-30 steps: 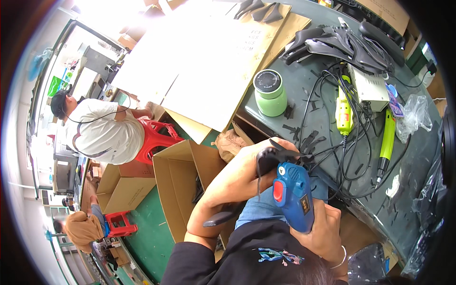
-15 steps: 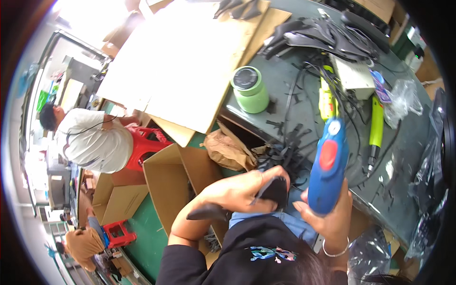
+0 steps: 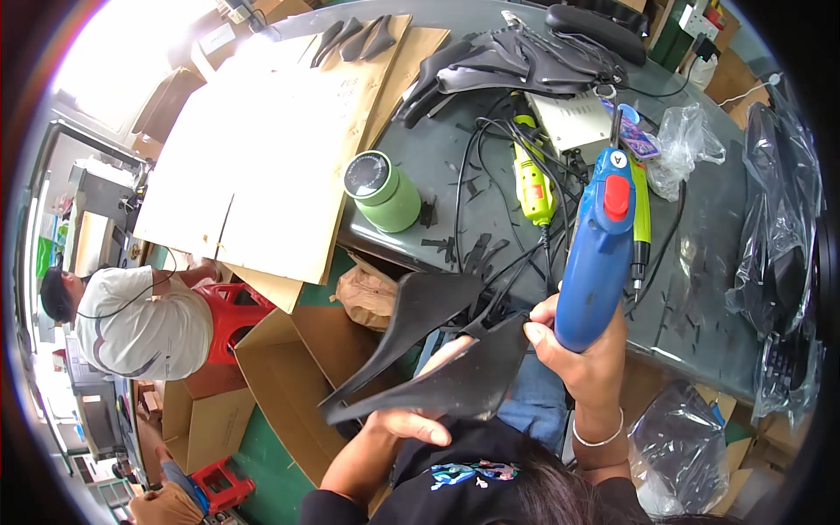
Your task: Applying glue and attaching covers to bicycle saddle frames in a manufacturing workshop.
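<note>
My left hand holds a black, forked, wing-shaped part from beneath, its thumb along the near wing. The part's narrow ends point left and its broad ends right, over my lap. Most of my left fingers are hidden behind it. My right hand is wrapped round a blue hand-held power tool with a red button and a thin metal tip pointing away from me. The right thumb and fingertips lie at the broad end of the near wing; I cannot tell whether they touch it.
Black trimmings litter the grey table beside a green jar. Two yellow-green tools with cables lie beyond, before a heap of black parts. An open carton stands at left; a person sits farther off.
My left hand has turned the black part, so both wings now show broadly. The right hand, still gripping the blue tool, has come near the part's edge. The whole view has shifted.
</note>
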The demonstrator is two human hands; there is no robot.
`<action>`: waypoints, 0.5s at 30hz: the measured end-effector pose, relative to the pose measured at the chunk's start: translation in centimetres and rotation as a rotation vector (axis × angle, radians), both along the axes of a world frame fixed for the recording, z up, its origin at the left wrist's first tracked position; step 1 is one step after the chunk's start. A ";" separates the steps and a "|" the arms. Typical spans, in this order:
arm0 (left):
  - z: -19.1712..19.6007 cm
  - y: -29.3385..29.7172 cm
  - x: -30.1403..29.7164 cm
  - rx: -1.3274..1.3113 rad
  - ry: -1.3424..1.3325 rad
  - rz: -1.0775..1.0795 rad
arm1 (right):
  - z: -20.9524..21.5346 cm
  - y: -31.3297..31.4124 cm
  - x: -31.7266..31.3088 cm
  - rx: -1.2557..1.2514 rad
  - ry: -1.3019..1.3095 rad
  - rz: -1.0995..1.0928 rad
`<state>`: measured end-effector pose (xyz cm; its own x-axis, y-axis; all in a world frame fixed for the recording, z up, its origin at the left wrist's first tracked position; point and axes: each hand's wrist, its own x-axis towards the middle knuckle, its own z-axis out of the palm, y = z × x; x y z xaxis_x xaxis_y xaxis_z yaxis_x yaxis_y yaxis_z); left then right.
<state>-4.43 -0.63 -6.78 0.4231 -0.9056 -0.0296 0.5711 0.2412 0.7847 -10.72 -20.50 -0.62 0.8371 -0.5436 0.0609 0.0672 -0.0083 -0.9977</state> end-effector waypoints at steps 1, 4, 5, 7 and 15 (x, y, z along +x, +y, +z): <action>0.2 -0.5 -0.7 -0.027 0.007 0.091 | 0.0 0.2 -0.1 0.001 0.002 0.001; 2.2 -2.1 -1.7 0.114 0.350 0.395 | -0.1 0.4 -0.2 -0.067 -0.027 -0.059; 2.8 -2.5 -1.6 0.108 0.295 0.461 | -0.2 0.1 -0.3 -0.152 0.006 -0.028; 2.9 -2.1 -1.3 0.122 0.264 0.459 | 0.0 0.0 -0.5 -0.229 0.039 0.005; 2.6 -1.4 -0.2 0.117 0.371 0.399 | 0.3 -1.0 -0.4 -0.153 0.057 0.226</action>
